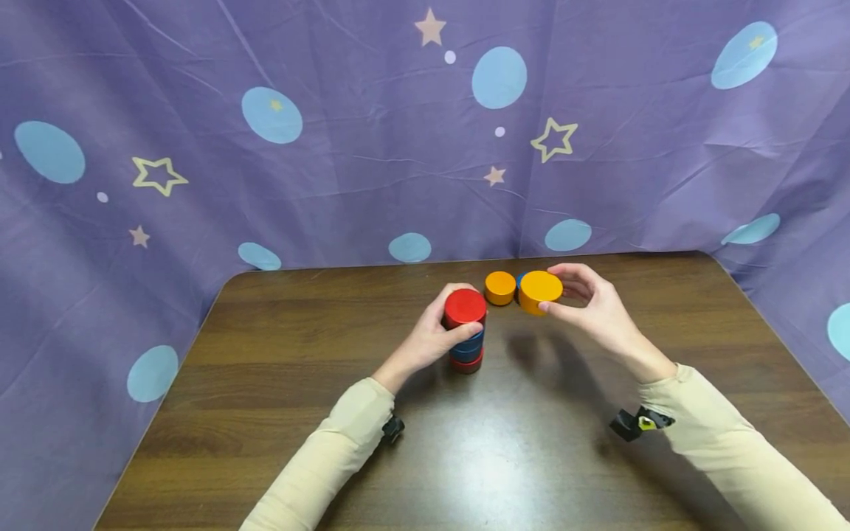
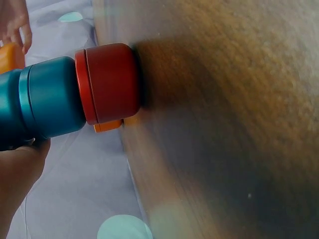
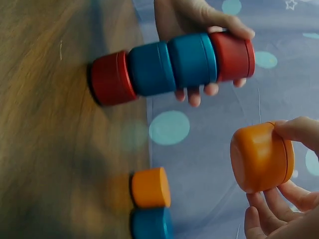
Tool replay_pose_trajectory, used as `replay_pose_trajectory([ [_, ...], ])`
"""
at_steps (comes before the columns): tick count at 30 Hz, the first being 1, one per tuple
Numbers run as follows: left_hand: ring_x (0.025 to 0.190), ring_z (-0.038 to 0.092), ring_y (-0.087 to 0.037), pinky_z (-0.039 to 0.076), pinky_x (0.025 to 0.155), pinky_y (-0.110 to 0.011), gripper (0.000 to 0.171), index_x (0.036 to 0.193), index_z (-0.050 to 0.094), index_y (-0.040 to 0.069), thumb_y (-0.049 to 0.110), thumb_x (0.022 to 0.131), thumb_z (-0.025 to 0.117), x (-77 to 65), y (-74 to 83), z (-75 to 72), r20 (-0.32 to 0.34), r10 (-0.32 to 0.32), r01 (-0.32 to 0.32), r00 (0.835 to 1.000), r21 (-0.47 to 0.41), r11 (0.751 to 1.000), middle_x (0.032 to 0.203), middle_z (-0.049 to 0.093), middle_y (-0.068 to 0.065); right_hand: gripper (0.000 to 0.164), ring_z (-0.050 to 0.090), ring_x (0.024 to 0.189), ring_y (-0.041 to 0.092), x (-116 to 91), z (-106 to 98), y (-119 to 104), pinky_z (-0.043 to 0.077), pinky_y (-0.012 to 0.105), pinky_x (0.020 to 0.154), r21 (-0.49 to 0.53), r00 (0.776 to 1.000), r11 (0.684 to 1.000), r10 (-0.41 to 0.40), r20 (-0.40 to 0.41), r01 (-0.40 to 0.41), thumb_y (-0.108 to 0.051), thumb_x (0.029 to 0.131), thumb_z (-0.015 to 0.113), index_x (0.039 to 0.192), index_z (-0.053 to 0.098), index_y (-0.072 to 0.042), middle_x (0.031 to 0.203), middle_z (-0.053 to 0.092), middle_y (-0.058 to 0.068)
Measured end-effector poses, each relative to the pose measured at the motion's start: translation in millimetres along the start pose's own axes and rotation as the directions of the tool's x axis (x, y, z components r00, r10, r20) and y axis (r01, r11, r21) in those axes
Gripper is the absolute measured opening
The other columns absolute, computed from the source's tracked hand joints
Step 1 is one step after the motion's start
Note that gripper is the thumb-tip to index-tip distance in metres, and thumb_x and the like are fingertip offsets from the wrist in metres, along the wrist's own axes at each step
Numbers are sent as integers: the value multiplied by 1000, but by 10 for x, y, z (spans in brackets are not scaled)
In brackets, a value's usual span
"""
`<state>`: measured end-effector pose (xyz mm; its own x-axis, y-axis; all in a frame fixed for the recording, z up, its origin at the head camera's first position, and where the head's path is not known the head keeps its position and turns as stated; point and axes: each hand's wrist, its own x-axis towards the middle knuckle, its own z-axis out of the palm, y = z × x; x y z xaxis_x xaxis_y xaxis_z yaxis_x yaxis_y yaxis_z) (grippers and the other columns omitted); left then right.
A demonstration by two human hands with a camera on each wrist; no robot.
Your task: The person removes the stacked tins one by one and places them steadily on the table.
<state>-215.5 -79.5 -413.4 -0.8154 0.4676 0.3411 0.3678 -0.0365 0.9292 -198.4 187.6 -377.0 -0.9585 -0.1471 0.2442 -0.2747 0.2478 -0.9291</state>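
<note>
A stack of round lidded canisters stands on the wooden table: a red canister [image 3: 112, 78] at the bottom, two blue canisters [image 3: 172, 62] in the middle, another red canister [image 1: 465, 306] on top. My left hand [image 1: 436, 332] grips the stack near its top, thumb on the near side and fingers behind. Held up to the right of the stack is an orange canister [image 3: 261, 157], pinched between the thumb and fingers of my right hand [image 1: 594, 306]. It is raised above the table, tilted little, and apart from the stack.
Behind the stack, a second orange canister [image 1: 500, 288] stands on the table [image 1: 319, 354]. A blue canister [image 3: 151, 222] sits beside it, mostly hidden in the head view by the held one. A purple patterned curtain [image 1: 372, 133] hangs behind the table's far edge.
</note>
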Motion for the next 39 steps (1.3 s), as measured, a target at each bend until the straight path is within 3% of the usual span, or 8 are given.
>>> replay_pose_trajectory([
  [4,99,58,-20,47,90,-34,48,128,43,-7,-15,85,63,0,42,3,13,-13,13,1000,-4,1000,111,60,-24,54,58,103,9,-29,-59,101,47,21,88,-34,999,999,26,-21,-27,-4,83,75,130,49,3,125,56,19],
  [11,98,58,-20,47,90,-34,45,125,42,-11,-10,86,65,-34,290,22,17,-8,8,1000,-10,1000,109,61,-23,53,57,100,7,7,-119,303,47,19,87,-84,998,996,34,-56,-38,-2,83,74,129,48,6,124,56,22],
  [17,97,59,-18,47,90,-33,46,126,41,-12,-12,86,63,-35,292,24,18,-5,5,1000,-18,1000,110,59,-25,54,56,102,11,56,-176,423,45,16,89,-91,995,993,68,-75,-74,-2,84,72,131,46,8,125,55,25],
  [27,97,58,-19,46,90,-33,46,126,42,-12,-14,85,62,-35,318,25,10,-20,20,1000,2,1000,109,59,-26,59,54,110,24,143,-235,593,44,26,96,-80,984,985,144,-102,-152,1,85,71,135,40,10,131,50,29],
  [29,97,57,-19,46,90,-34,46,126,43,-12,-13,85,63,-37,315,24,6,-22,22,1000,7,1000,109,59,-25,61,52,112,26,159,-237,628,44,24,95,-68,982,983,160,-104,-168,1,85,70,136,39,10,132,49,30],
  [35,100,57,-22,46,91,-35,50,129,43,-8,-13,84,64,-16,84,-4,-2,-19,19,1000,20,1000,112,58,-24,59,51,113,31,217,-279,746,44,20,93,-87,976,977,181,-118,-192,2,85,69,136,39,12,132,48,31],
  [39,100,57,-23,46,92,-35,50,130,44,-4,-11,85,65,-5,8,-11,-4,-13,13,1000,17,1000,113,59,-22,59,48,116,39,265,-323,819,43,24,97,-92,973,974,197,-118,-209,5,85,67,135,38,13,133,46,33],
])
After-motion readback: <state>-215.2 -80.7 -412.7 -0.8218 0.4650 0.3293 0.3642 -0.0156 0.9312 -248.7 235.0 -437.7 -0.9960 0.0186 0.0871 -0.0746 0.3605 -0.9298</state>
